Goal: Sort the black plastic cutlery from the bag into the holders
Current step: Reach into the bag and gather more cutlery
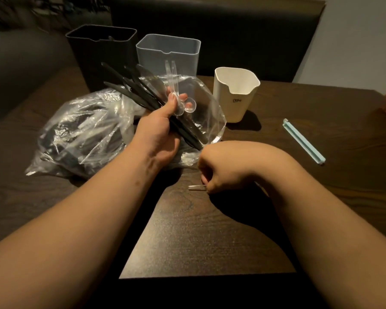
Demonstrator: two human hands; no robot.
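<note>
Sorting seems early: left hand (158, 132) grasps black cutlery (129, 88), right hand (223, 168) pinches a clear utensil (196, 187); bag (76, 134) looks mostly full.

— And the bundle of black plastic cutlery (140, 92)?
— Gripped in the left hand (158, 130), slanting up-left over the crumpled clear plastic bag (80, 130). More dark pieces inside that, slumped on the tabletop (198, 230).
— Holders?
— Upright behind: tall black rectangular holder (98, 56), translucent grey rectangular holder (167, 52) just beside, short cream plastic holder (234, 99) rightmost.
</note>
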